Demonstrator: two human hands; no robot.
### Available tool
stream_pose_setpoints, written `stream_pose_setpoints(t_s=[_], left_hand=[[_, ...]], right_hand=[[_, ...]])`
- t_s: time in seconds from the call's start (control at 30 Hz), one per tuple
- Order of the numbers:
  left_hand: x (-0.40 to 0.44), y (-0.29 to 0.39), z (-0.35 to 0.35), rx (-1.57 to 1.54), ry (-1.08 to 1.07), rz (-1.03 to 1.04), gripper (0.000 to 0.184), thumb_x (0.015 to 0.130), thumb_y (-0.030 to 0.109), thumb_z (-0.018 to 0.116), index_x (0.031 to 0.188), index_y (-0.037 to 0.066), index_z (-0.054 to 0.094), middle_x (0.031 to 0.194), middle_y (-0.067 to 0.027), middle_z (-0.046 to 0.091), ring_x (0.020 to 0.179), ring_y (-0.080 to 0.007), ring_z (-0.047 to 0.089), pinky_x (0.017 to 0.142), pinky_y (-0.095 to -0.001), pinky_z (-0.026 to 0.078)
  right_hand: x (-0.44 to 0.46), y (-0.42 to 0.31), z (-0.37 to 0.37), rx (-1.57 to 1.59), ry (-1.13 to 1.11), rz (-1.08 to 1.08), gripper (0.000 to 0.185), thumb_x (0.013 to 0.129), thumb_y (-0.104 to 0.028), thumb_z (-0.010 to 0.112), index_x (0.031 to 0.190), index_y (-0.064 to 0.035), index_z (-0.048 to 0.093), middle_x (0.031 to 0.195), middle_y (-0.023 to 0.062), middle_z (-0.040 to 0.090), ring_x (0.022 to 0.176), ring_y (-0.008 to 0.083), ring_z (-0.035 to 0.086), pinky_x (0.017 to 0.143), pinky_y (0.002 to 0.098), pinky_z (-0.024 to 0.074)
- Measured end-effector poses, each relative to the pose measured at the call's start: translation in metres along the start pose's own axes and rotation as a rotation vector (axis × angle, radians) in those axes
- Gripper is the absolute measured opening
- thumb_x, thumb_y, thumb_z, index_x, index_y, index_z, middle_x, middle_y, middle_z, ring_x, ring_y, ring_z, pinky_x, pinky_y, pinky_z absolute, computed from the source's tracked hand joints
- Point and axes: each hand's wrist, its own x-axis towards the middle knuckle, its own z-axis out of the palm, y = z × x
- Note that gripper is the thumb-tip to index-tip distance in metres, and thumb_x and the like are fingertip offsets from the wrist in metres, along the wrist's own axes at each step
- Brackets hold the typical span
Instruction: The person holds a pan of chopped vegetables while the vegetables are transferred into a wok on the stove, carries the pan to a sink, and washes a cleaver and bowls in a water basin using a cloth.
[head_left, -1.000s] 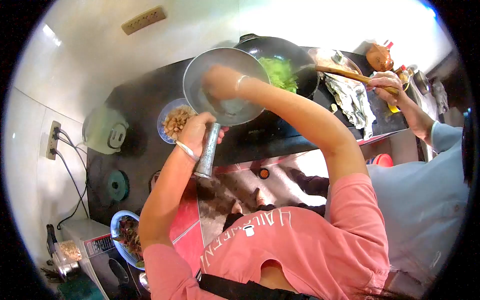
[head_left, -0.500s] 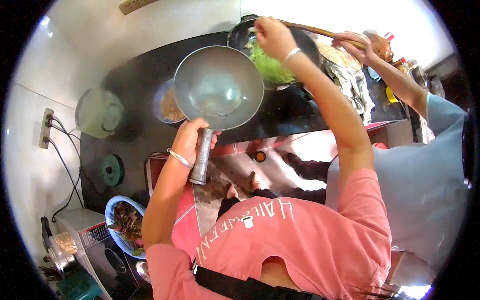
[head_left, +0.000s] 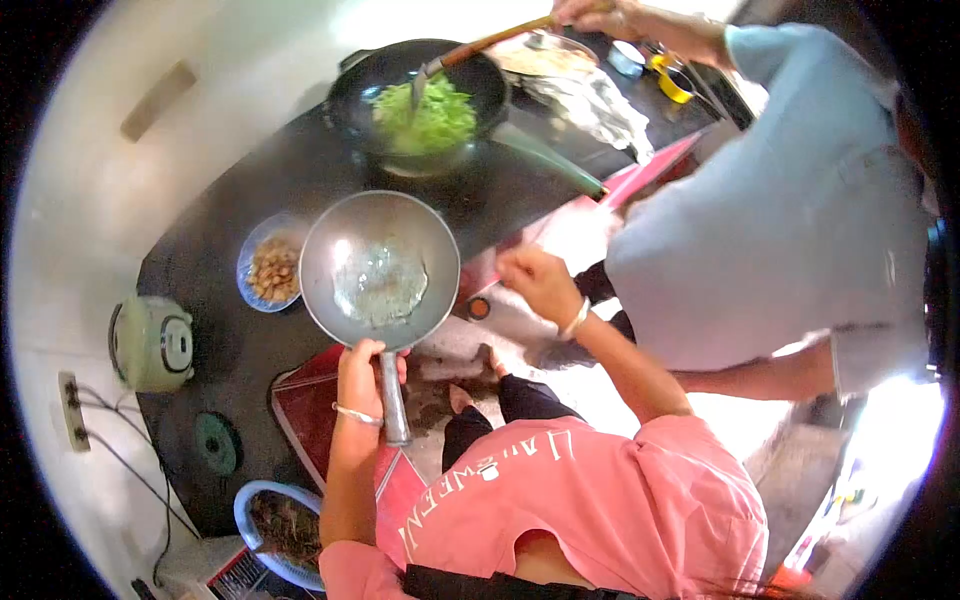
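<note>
My left hand (head_left: 362, 385) is wrapped around the handle of a grey metal frying pan (head_left: 325, 250), holding it over the counter's front edge. A shallow pool of clear liquid (head_left: 380, 285) lies in the pan. To the pan's right, my right hand (head_left: 540, 285) is raised with curled fingers, slightly blurred, and nothing shows in it. Behind the pan, a black wok (head_left: 350, 100) holds shredded green vegetables (head_left: 430, 118). Another person's hand (head_left: 600, 15) grips a wooden-handled spatula (head_left: 500, 38) whose blade is in the greens. A blue-rimmed bowl of brown pieces (head_left: 272, 268) sits left of the pan.
A pale green rice cooker (head_left: 155, 343) and a dark green round lid (head_left: 217, 443) stand at the left. Near my left forearm is a blue basket of dark leaves (head_left: 250, 500). The co-worker in a light blue shirt (head_left: 760, 220) stands close on the right. Crumpled foil (head_left: 595, 110) lies right of the wok.
My right hand has moved away from above the wok, down toward me. The pan is lower and farther left in view, and the spatula blade now shows in the greens. The view has shifted.
</note>
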Motion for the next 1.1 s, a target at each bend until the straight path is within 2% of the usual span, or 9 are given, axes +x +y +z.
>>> stream_pose_setpoints(t_s=[0.1, 0.17, 0.23, 0.33, 0.4, 0.57, 0.67, 0.83, 1.1], left_hand=[[-0.007, -0.034, 0.007, 0.025, -0.052, -0.078, 0.028, 0.071, 0.016, 0.047, 0.091, -0.004, 0.052, 0.071, -0.0139, 0.058, 0.051, -0.0177, 0.053, 0.043, -0.027, 0.045], [-0.01, -0.062, 0.007, 0.049, -0.051, -0.181, 0.028, 0.071, 0.015, 0.048, 0.091, -0.005, 0.051, 0.071, -0.0149, 0.057, 0.049, -0.0189, 0.053, 0.043, -0.0285, 0.046], [-0.02, -0.083, 0.017, 0.126, -0.09, -0.238, 0.027, 0.071, 0.015, 0.048, 0.09, -0.004, 0.051, 0.071, -0.0146, 0.057, 0.049, -0.0194, 0.053, 0.043, -0.0288, 0.047], [-0.035, -0.121, 0.027, 0.259, -0.13, -0.32, 0.025, 0.071, 0.016, 0.048, 0.085, -0.003, 0.053, 0.07, -0.0143, 0.058, 0.049, -0.0198, 0.053, 0.044, -0.0284, 0.046], [-0.048, -0.146, 0.04, 0.384, -0.171, -0.356, 0.023, 0.07, 0.018, 0.049, 0.082, -0.002, 0.053, 0.068, -0.0134, 0.058, 0.049, -0.0201, 0.053, 0.043, -0.0284, 0.045], [-0.059, -0.211, 0.071, 0.587, -0.282, -0.512, 0.025, 0.068, 0.016, 0.048, 0.083, -0.004, 0.05, 0.064, -0.0134, 0.055, 0.046, -0.0219, 0.051, 0.041, -0.0327, 0.043], [-0.076, -0.257, 0.124, 0.771, -0.452, -0.54, 0.019, 0.069, 0.016, 0.049, 0.072, -0.003, 0.049, 0.056, -0.0132, 0.052, 0.046, -0.024, 0.052, 0.041, -0.0324, 0.044], [-0.138, -0.397, 0.26, 0.831, -0.521, -0.909, 0.018, 0.071, 0.015, 0.05, 0.077, -0.003, 0.05, 0.057, -0.0134, 0.054, 0.047, -0.0229, 0.054, 0.041, -0.0325, 0.045], [-0.165, -0.543, 0.468, 1.044, -0.921, -0.88, 0.026, 0.075, 0.014, 0.043, 0.085, -0.008, 0.053, 0.065, -0.015, 0.057, 0.046, -0.0189, 0.051, 0.044, -0.0264, 0.044]], right_hand=[[-0.065, 0.016, -0.02, -0.116, -0.059, 0.131, 0.019, 0.08, -0.019, 0.056, 0.08, -0.0005, 0.06, 0.072, 0.0143, 0.057, 0.065, 0.0262, 0.055, 0.059, 0.032, 0.0425], [-0.103, 0.039, -0.03, -0.055, -0.007, 0.064, 0.014, 0.081, -0.014, 0.056, 0.083, -0.0001, 0.061, 0.068, 0.0073, 0.058, 0.059, 0.0116, 0.056, 0.053, 0.0251, 0.0436], [-0.134, 0.035, -0.048, -0.113, -0.001, 0.128, 0.016, 0.082, -0.016, 0.055, 0.084, -0.0017, 0.061, 0.071, 0.009, 0.059, 0.062, 0.0138, 0.057, 0.056, 0.0264, 0.0449], [-0.185, 0.055, -0.071, -0.162, 0.093, 0.025, 0.015, 0.078, -0.016, 0.057, 0.086, -0.0043, 0.063, 0.081, 0.0133, 0.061, 0.074, 0.0283, 0.059, 0.065, 0.0341, 0.0467], [-0.222, 0.055, -0.092, -0.14, 0.062, 0.163, 0.018, 0.079, -0.016, 0.053, 0.089, -0.0046, 0.063, 0.087, 0.0142, 0.062, 0.08, 0.0304, 0.059, 0.073, 0.0378, 0.0457], [-0.315, 0.083, -0.146, -0.101, 0.215, 0.112, 0.011, 0.074, -0.01, 0.054, 0.08, -0.0032, 0.059, 0.081, 0.0135, 0.06, 0.074, 0.0322, 0.058, 0.067, 0.0389, 0.0458], [-0.366, 0.098, -0.18, -0.066, 0.286, 0.195, 0.008, 0.072, -0.008, 0.054, 0.077, -0.0027, 0.056, 0.078, 0.0135, 0.06, 0.073, 0.0319, 0.058, 0.065, 0.0388, 0.0458], [-0.503, 0.127, -0.291, -0.038, 0.45, 0.234, 0.008, 0.073, -0.006, 0.056, 0.08, -0.0032, 0.055, 0.075, 0.0134, 0.057, 0.073, 0.0305, 0.057, 0.064, 0.0372, 0.0454], [-0.633, 0.148, -0.462, -0.17, 0.943, 0.315, 0.014, 0.072, -0.003, 0.056, 0.086, -0.0025, 0.058, 0.077, 0.0131, 0.058, 0.073, 0.0276, 0.058, 0.066, 0.0338, 0.0467]])
